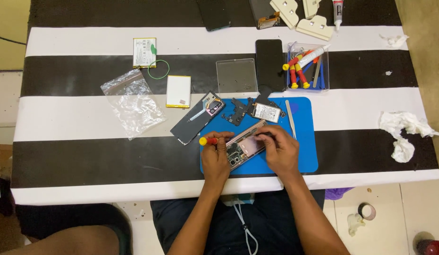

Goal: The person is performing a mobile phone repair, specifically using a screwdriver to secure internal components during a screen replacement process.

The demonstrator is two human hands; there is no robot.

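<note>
Your left hand [214,158] is clenched in a grip on a red-and-yellow screwdriver [209,140], its tip toward the opened phone [243,147] just right of that grip. Your right hand [278,150] grasps the phone's upper edge, pinning it on the blue mat [304,156]. Beyond your right grip lie tweezers [290,119] and a small battery [266,112]; the bench [87,156] carries everything.

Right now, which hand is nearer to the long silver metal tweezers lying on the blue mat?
Right. The right hand rests just left of the long silver metal tweezers; the left hand is farther left, beyond the opened phone.
</note>
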